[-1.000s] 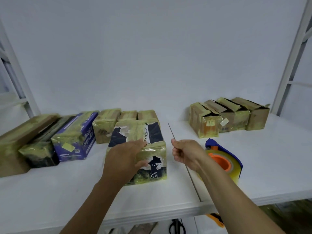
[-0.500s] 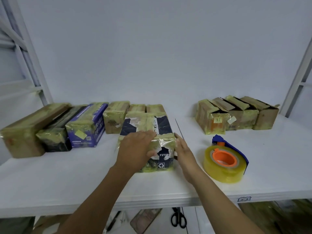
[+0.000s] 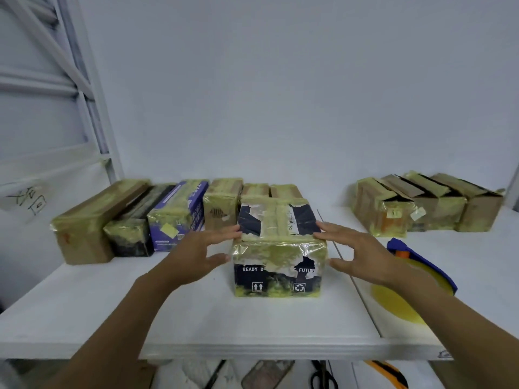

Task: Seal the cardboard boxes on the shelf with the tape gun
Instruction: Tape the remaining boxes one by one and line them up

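The dark printed box [image 3: 278, 248], wrapped in yellowish tape and marked with the words READY and FUTUR, is set upright on the white shelf [image 3: 252, 346], near its front edge. The left hand [image 3: 196, 256] is held at the left side of this box, fingers spread and nearly straight, with the fingertips laid against the upper left edge and the thumb just beside the left front corner; nothing is gripped by it. The right hand [image 3: 362, 254] is placed in the same way at the right side of the box, fingers splayed, the fingertips touching the upper right edge and the thumb against the right wall; nothing is enclosed by it either.

The tape gun [image 3: 393, 304], with a yellow roll in a blue frame, is seen lying on the shelf to the right of the box, partly covered by the right forearm and apart from both hands. Behind and to the left of the box a row of taped cartons is lined up, among them a purple box [image 3: 177, 214]. Well to the right of the box four brown cartons [image 3: 421, 206] are grouped, some with flaps raised. Scissors [image 3: 323, 377] are visible below the shelf, beneath the box
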